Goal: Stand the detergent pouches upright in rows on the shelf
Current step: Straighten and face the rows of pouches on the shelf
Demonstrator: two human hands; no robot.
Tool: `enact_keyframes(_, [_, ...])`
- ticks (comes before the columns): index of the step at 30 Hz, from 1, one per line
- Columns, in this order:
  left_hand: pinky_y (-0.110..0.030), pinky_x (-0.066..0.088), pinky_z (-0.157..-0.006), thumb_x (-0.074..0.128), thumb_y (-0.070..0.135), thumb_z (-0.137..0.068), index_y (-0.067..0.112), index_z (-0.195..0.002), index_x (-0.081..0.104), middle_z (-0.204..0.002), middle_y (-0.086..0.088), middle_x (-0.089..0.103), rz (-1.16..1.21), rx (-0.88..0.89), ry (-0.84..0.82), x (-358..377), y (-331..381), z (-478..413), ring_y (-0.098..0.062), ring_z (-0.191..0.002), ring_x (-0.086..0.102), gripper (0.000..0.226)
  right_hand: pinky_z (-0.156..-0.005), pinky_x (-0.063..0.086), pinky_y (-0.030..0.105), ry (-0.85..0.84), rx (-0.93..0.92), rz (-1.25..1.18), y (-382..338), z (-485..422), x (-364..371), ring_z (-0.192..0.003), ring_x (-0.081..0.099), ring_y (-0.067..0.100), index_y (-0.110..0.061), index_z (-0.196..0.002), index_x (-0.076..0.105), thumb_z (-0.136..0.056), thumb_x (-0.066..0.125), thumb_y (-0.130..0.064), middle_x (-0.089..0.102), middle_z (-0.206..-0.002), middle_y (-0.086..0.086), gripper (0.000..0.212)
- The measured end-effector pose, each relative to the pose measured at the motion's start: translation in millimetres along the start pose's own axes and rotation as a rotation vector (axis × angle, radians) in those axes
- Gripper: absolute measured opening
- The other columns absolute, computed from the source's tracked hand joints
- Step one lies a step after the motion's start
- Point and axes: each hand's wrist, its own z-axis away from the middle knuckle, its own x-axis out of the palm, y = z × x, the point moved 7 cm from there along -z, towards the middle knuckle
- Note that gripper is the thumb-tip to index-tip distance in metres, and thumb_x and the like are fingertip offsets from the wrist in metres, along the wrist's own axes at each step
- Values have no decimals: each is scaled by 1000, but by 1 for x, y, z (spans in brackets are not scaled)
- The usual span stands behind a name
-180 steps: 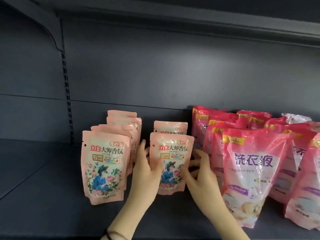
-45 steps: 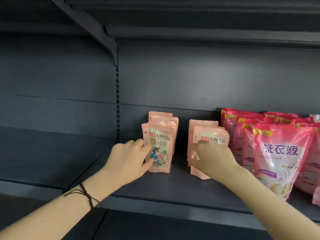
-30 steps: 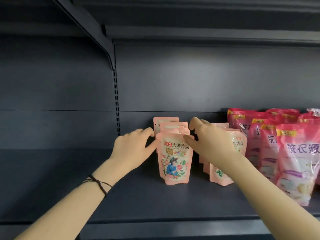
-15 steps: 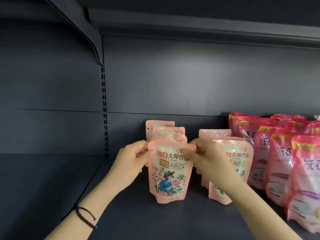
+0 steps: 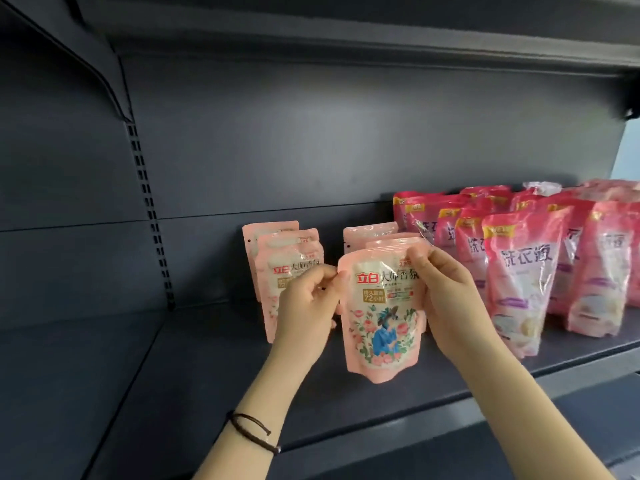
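Note:
A light pink detergent pouch with a flower picture is upright at the front of the dark shelf. My left hand pinches its upper left edge and my right hand grips its upper right corner. Whether its base rests on the shelf I cannot tell. Behind it stand more pouches of the same kind in a row. To the left, a second row of the light pink pouches stands upright, partly hidden by my left hand.
Larger, darker pink detergent bags stand in rows on the right of the shelf. A slotted upright runs down the back panel at the left. Another shelf hangs overhead. Bare shelf lies to the left.
Both hands took the front pouch from the left row and carried it right, in front of the right row. The view shifted left, showing more of the darker bags.

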Motion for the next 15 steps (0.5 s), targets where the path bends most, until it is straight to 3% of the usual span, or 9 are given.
enact_keyframes(5, [-19,47,-51,55,26,-94,30,-80,63,-70,13,65,-77,39,37,37,0,-9,1,-60,58,16,-62,55,26,33,-17,10,-4,-12,-32,-69,65,10,-13,-87,65,-95,54,-24,67,-76,-2,18])
enact_keyframes(8, [-19,48,-52,55,29,-94,31,-83,63,-69,12,65,-103,34,66,54,-5,-15,1,-63,59,13,-66,52,28,42,-26,40,-1,-26,-47,-71,62,10,-13,-86,65,-96,53,-23,65,-76,-3,19])
enact_keyframes(13, [-23,51,-58,55,35,-92,31,-87,61,-73,14,64,-248,13,131,67,-17,-14,4,-69,60,9,-70,51,30,31,9,191,20,-38,-63,-77,60,18,1,-99,58,-97,51,-30,61,-82,9,31])
enact_keyframes(15, [-26,54,-60,57,34,-92,30,-89,62,-78,13,66,-333,8,140,68,-24,-3,3,-73,61,7,-72,57,32,-51,52,263,34,-33,-66,-81,68,21,-4,-101,57,-95,54,-30,68,-87,11,27])
